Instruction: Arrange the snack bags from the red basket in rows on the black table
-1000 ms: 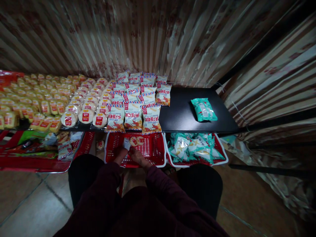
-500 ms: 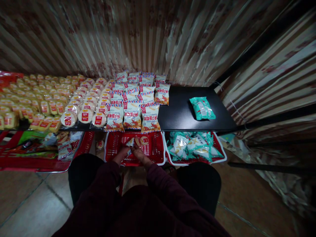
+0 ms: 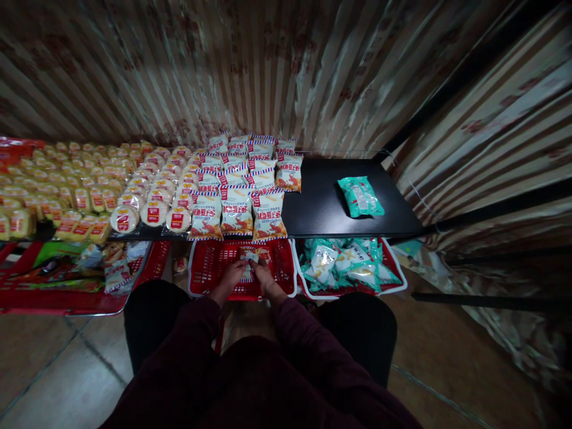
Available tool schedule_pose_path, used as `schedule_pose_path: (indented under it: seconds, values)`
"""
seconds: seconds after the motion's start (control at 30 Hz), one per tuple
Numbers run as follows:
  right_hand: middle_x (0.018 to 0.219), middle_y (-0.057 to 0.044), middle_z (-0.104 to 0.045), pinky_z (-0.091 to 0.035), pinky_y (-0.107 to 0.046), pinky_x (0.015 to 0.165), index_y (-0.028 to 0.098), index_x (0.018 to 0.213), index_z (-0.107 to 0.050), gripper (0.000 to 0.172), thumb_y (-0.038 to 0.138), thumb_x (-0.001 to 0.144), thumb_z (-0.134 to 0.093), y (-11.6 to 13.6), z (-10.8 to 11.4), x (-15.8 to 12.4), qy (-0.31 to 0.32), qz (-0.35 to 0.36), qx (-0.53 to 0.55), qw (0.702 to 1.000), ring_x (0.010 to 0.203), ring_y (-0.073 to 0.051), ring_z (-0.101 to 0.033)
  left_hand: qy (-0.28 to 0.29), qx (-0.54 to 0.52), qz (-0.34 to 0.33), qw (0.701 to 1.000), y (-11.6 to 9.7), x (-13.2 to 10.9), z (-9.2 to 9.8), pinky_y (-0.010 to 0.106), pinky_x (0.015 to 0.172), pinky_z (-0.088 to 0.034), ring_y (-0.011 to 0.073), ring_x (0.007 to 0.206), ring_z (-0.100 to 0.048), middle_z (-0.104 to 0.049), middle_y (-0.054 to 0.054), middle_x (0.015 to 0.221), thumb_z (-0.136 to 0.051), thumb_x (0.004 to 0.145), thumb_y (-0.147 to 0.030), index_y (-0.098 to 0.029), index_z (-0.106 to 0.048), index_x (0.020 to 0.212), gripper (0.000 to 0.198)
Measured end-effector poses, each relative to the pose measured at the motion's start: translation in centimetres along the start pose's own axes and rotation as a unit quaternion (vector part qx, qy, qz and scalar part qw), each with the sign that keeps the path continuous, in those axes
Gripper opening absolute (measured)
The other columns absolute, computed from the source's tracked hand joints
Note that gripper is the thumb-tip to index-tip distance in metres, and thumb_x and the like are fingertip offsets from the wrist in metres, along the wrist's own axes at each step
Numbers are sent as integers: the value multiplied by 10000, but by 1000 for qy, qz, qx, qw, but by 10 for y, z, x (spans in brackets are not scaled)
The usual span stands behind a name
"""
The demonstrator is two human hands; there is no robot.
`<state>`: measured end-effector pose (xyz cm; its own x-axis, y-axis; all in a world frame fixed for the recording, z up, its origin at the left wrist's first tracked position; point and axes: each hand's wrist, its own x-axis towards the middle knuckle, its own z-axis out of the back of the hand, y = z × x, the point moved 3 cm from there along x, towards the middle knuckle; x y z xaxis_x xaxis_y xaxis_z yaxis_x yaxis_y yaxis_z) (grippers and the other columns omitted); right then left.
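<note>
Over the red basket (image 3: 218, 262) with a white rim, my left hand (image 3: 233, 275) and my right hand (image 3: 263, 273) grip a small white-and-red snack bag (image 3: 247, 273) from its two sides. Both sets of fingers are closed on its edges, and part of the bag is hidden by them. A round packaged cracker (image 3: 264, 254) lies in the basket just beyond the right hand. Directly above, at the front of the black shelf (image 3: 313, 217), stand rows of white snack bags (image 3: 236, 211) with red lettering.
Right of my hands, a second red basket (image 3: 393, 262) holds teal-and-white snack bags (image 3: 353, 262). One teal bag (image 3: 361, 196) lies on the shelf. Round crackers (image 3: 152, 213) and yellow packaged cakes (image 3: 84, 199) fill the shelf's left. A red cart (image 3: 75, 301) with mixed packets sits lower left.
The snack bag, earlier bunched and angled between my hands, is now spread flatter and faces up. My hands have moved slightly right and apart. The view has shifted a little.
</note>
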<state>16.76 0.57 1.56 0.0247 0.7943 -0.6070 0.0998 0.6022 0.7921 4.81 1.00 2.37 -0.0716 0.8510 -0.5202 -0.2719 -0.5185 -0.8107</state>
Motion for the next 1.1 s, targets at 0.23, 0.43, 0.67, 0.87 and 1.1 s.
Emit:
schedule_pose_path:
  seconds: [0.23, 0.43, 0.67, 0.87, 1.1]
  values:
    - [837, -8, -685, -534, -303, 695, 225, 1139, -477, 499, 303, 684, -666, 11, 19, -10, -29, -24, 105, 994, 736, -175, -664, 14, 4, -31, 999, -9, -14, -6, 273, 833, -503, 162, 915, -653, -719, 46, 1036, -543, 758, -118, -166, -698, 1017, 306]
    - [647, 51, -616, -497, -240, 606, 207, 905, -535, 353, 227, 594, -700, 9, 31, -14, -40, -30, 142, 989, 582, -118, -600, 7, 10, -62, 998, -22, -29, -5, 262, 855, -492, 155, 925, -649, -713, 46, 1051, -512, 761, -94, -158, -690, 1035, 333]
    - [634, 45, -621, -496, -254, 616, 203, 834, -539, 232, 194, 616, -618, 12, 45, -19, -64, -24, 157, 985, 583, -132, -597, 7, 27, -94, 995, -32, -47, -10, 274, 904, -475, 165, 970, -645, -715, 57, 1043, -520, 751, -93, -155, -703, 979, 298]
    - [660, 26, -649, -510, -274, 639, 195, 826, -561, 179, 238, 654, -582, 17, 57, -18, -60, -19, 148, 987, 646, -161, -625, -8, 55, -112, 992, -39, -54, -9, 297, 922, -465, 169, 988, -638, -708, 72, 1056, -514, 772, -96, -150, -688, 957, 260]
    - [669, -4, -661, -518, -278, 637, 174, 887, -571, 197, 265, 719, -523, 30, 64, -17, -34, -16, 142, 989, 647, -169, -636, -51, 100, -121, 986, -49, -52, 0, 297, 916, -470, 178, 999, -625, -666, 83, 1125, -527, 777, -119, -161, -645, 1057, 307]
